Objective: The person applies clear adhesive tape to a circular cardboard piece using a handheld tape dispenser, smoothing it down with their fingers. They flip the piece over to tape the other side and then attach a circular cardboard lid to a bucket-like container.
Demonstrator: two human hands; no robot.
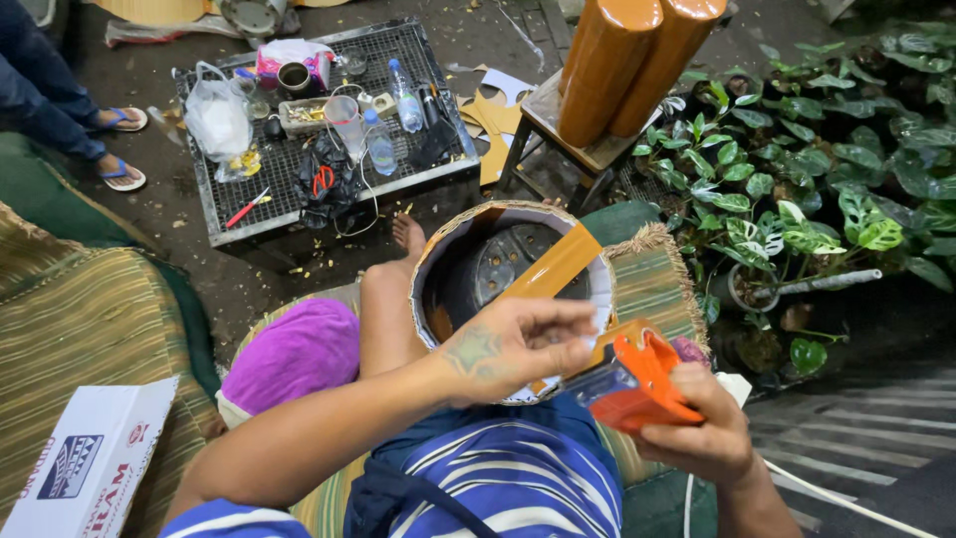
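Dark, littered concrete floor [179,214] under dim light; a low wire-mesh desk [299,189] stands ahead, striped woven mats [90,329] lie left, leafy potted plants [827,159] fill the right.

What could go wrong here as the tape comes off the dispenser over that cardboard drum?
The brown tape strip hangs free between the left hand and the cardboard drum; it could twist and stick to itself or land crooked on the rim. The orange dispenser in the right hand sits close to the left hand's fingers, so its cutting edge might nick them. The drum rests loosely on the lap and may roll.
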